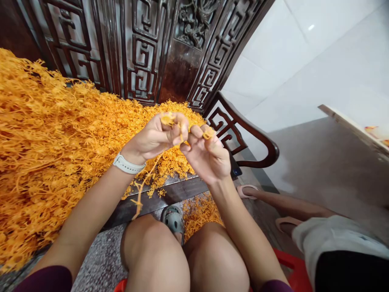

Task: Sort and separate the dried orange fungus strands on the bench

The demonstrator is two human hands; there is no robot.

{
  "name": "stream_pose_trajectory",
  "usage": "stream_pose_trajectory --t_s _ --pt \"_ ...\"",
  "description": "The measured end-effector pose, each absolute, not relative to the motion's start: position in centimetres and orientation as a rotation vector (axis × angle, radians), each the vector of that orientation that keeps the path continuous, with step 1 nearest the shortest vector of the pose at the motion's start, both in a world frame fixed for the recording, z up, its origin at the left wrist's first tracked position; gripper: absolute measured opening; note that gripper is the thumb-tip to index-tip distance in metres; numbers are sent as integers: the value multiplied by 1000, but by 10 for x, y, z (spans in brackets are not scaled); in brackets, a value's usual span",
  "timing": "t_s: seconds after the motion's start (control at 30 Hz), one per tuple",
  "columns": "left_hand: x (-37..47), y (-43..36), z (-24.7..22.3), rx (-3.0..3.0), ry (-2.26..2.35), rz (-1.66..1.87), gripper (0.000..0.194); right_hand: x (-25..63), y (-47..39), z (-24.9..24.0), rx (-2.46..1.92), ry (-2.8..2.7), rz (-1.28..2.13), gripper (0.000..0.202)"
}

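Note:
My left hand (161, 136), with a pale watch band on its wrist, is closed on a small orange plastic flower piece (167, 118). A thin orange strand (148, 176) hangs below that hand toward my knee. Close beside it, almost touching, my right hand (208, 156) pinches another small orange plastic piece (208, 133) between its fingers. Whether the two pieces are joined is hidden by the fingers. Behind and left of both hands lies a large heap of orange plastic flower pieces (75, 134) on a dark wooden bench.
The dark bench has a carved lattice back (142, 52) and a curved armrest (258, 158) at right. More orange pieces (202, 215) lie on the floor past my knees. Another person's legs (288, 202) are at right, near a red stool (293, 269) and a board edge (355, 127).

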State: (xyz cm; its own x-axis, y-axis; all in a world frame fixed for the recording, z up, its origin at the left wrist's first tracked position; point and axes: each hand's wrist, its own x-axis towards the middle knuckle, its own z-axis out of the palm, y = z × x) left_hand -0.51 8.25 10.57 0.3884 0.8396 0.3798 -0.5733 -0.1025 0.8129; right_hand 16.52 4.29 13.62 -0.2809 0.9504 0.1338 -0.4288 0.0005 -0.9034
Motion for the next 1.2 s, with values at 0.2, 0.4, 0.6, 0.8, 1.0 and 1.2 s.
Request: stream_pose_trajectory --t_s 0.2,0.4,0.6,0.8,1.0,1.2 --pt "0 82 113 1179 430 1204 42 173 59 126 -833 -841 1537 22" --pt "-1 77 112 1446 615 1199 49 172 58 122 -907 -820 1506 22" --pt "-3 68 114 1708 753 998 67 165 55 128 -990 -997 1226 40" --pt "-2 69 117 1688 747 812 54 165 58 122 -1065 -1236 988 70" --pt "-1 73 115 1647 795 807 39 168 61 116 -1006 -1356 868 65" --pt "0 76 113 1565 761 836 44 166 60 119 -915 -1389 929 59"
